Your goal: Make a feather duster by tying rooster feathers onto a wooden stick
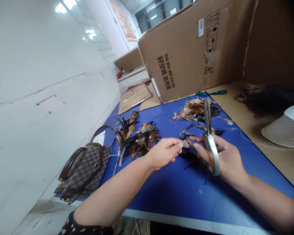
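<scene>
The left hand (163,152) pinches a small pale piece (184,143); the right hand (227,160), fingers (202,152) half-curled, holds scissors (215,156), blades (207,114) pointing forward.

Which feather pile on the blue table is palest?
The tan feather pile near the brown cardboard box; the feathers by the brown patterned handbag look blacker.

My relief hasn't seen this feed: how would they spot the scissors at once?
Find the blue tabletop below the big printed cardboard box. Over its right half is the person's right hand, holding the scissors with blades pointing up the picture. Unlike the feathers nearby, they have a silvery, curved handle.
</scene>
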Motion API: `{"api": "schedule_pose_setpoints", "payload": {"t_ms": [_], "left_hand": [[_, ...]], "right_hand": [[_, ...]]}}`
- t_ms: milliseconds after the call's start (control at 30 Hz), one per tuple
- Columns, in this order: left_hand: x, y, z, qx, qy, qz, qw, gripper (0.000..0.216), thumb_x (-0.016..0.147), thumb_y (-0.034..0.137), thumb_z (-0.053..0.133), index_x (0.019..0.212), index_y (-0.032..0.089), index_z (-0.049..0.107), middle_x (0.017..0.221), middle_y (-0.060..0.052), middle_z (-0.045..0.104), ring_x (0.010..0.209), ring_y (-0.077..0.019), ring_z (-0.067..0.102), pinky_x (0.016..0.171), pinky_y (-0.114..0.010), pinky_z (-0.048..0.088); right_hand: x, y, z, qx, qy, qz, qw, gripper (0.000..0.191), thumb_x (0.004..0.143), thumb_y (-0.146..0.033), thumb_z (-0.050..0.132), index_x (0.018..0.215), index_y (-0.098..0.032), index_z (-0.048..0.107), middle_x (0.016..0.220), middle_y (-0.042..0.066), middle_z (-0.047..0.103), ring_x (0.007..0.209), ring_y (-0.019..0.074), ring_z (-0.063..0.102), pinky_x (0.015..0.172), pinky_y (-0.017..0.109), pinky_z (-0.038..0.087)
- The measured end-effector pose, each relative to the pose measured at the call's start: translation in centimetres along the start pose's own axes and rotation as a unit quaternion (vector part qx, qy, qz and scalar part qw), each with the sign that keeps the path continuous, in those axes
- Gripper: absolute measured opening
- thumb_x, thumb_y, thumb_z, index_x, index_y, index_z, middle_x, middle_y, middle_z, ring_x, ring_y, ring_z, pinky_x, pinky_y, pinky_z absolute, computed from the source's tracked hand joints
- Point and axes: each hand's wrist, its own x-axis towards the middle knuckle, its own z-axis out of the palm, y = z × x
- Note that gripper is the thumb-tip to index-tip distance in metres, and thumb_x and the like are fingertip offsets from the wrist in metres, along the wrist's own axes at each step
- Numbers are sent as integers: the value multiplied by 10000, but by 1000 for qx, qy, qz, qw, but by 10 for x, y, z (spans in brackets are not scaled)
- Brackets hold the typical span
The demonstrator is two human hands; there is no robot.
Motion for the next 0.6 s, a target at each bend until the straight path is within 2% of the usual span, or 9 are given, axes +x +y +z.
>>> {"api": "schedule_pose_setpoints", "payload": {"t_ms": [100, 233, 300, 467, 600], "left_hand": [[-2, -4, 4, -49, -7, -3, 999, 407, 840, 481, 722, 1026, 119, 715, 709, 34, 454, 563, -53, 344, 519, -198, 332], [-3, -7, 10, -71, -10, 17, 997, 360, 812, 470, 750, 855, 124, 662, 657, 35, 470, 541, -66, 390, 510, -231, 384], [-4, -6, 12, -68, -14, 21, 997, 354, 817, 470, 743, 822, 132, 641, 627, 39, 460, 538, -75, 402, 517, -242, 408], [-4, -9, 15, -85, -18, 25, 996, 372, 811, 473, 755, 841, 118, 650, 635, 38, 451, 549, -67, 364, 511, -223, 353], [-4, -15, 13, -53, -2, 1, 999, 427, 818, 530, 742, 935, 123, 682, 654, 51, 433, 554, -56, 344, 544, -214, 333]], "right_hand": [[-5, -4, -2, -3, -5, -20, 1000, 448, 841, -509, 758, 1151, -190, 706, 793, 81, 734, 661, 211, 676, 558, 297, 549], [-10, -2, -1, 18, -45, -42, 998, 367, 819, -488, 783, 1036, -213, 675, 1107, 128, 753, 718, 212, 701, 592, 310, 573], [-12, 1, 1, 29, -61, -41, 997, 349, 819, -482, 784, 1005, -220, 648, 1198, 136, 735, 746, 214, 711, 596, 305, 572], [-18, 6, 3, 24, -75, -27, 997, 378, 803, -494, 799, 1011, -226, 633, 1240, 145, 725, 754, 221, 715, 583, 302, 564], [-21, 5, 2, 27, -71, -25, 997, 405, 791, -524, 803, 1003, -223, 635, 1219, 151, 733, 765, 231, 720, 584, 307, 572]]}}
